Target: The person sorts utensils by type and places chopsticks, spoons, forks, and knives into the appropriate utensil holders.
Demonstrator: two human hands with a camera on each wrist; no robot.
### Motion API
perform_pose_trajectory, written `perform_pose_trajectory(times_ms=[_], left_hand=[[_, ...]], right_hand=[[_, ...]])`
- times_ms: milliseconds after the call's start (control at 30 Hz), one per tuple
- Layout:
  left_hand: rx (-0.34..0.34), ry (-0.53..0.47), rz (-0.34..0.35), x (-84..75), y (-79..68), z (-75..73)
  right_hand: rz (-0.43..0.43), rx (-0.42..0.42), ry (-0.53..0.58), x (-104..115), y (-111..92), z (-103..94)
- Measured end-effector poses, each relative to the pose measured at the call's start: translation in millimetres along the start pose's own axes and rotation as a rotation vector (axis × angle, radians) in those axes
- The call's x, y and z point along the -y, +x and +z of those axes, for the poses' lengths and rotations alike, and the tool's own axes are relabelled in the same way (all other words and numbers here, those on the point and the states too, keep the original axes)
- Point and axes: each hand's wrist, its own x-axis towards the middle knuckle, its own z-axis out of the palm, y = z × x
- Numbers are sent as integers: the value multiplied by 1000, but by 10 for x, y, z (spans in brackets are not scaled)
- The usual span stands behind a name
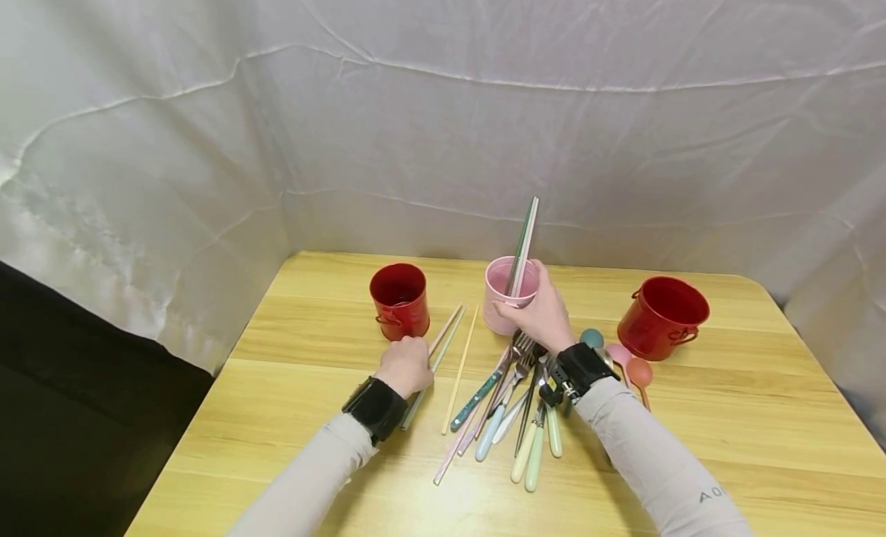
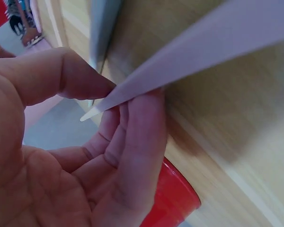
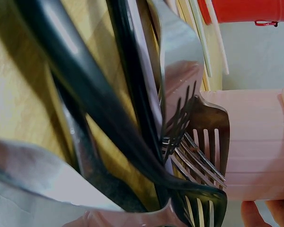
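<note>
In the left wrist view, my left hand (image 1: 407,365) pinches a pale pink chopstick (image 2: 189,54) between thumb and fingers, close to the table. A greenish chopstick (image 1: 450,338) lies beside it, and a yellowish one (image 1: 460,371) is a little to the right. At the back centre, my right hand (image 1: 543,314) holds the pink bucket (image 1: 500,315) by its right side, thumb across the front near the rim. Green and white chopsticks (image 1: 526,241) lean upright inside that bucket. Under the right wrist lie forks (image 3: 210,127), knives and more chopsticks in a heap.
A red bucket (image 1: 401,314) stands just beyond my left hand. Another red bucket (image 1: 654,333) is at the right, with pink and orange spoons (image 1: 640,373) in front of it. Pale fabric walls (image 1: 443,137) rise behind the wooden table (image 1: 277,421).
</note>
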Motion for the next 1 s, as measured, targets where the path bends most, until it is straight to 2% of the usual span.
perform_pose_trajectory(times_ms=[133,500,800,1000], left_hand=[[-24,-50,13,3,-30,-59],[-191,-207,115,18,-62,-206],[-270,-374,179,-53,7,-342],[-342,-438,219,-184,103,-442]], right_hand=[[-1,-2,-1,-4,3,0],[5,0,17,1,3,3],[16,1,9,4,-2,3],[19,5,15,8,-7,-6]])
